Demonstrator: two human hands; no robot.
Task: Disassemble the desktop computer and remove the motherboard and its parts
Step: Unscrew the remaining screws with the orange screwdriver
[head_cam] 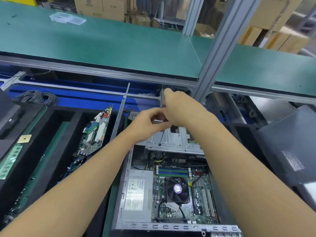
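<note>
Computer point(164, 226) lies open at 6 o'clock, showing a green motherboard point(188, 212) with a dark fan point(177, 189) and a grey supply point(135, 194) at its 9. At 12, left hand point(150, 122) and right hand point(181, 110) curl round a thin tool point(162, 137) touching the metal cage point(172, 139).

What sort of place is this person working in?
Probably an electronics teardown or recycling workshop: an opened desktop case, a loose motherboard standing in a tray, and cardboard boxes behind the green shelf.
</note>
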